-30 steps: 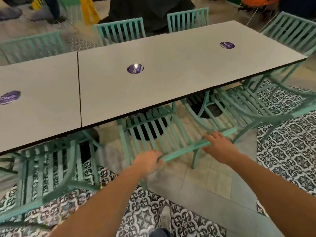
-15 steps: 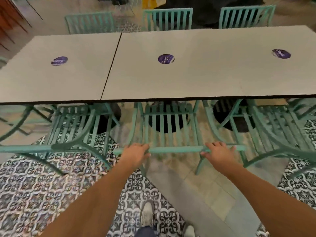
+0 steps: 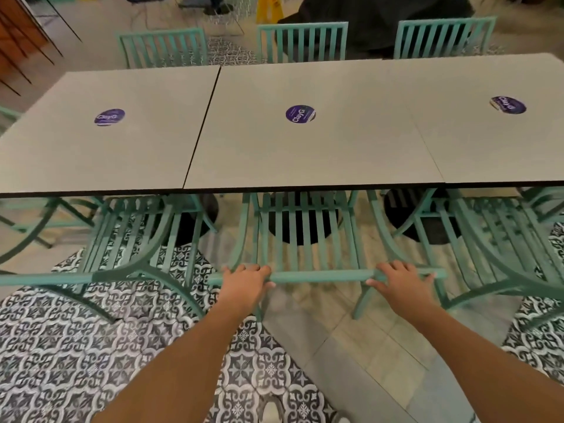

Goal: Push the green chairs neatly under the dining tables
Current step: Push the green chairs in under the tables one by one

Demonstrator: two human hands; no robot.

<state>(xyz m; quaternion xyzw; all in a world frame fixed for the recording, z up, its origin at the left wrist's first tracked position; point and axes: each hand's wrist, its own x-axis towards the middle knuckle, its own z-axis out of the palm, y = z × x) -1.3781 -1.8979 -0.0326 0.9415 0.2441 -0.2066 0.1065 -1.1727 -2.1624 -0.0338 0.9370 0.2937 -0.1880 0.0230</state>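
Both of our grips are clamped on the top rail of the middle green chair (image 3: 300, 239): our left hand (image 3: 245, 283) curls round the rail near its left end, our right hand (image 3: 399, 283) near its right end, thumbs under and fingers over. This chair stands square to the middle counter (image 3: 305, 154), its seat partly beneath the counter's near edge and its back rail on our side of that edge. Left of the chair, another green chair (image 3: 122, 239) sits angled under the left counter (image 3: 100, 157); right of it, a third green chair (image 3: 488, 239) is tucked beneath the right counter (image 3: 503, 148). A purple round sticker (image 3: 300, 114) lies beyond the chair on the middle counter. Across the counters from the chair stand three more green chairs (image 3: 302, 41). Under the chair the floor (image 3: 91, 346) is patterned tile to its left and plain tile behind it.
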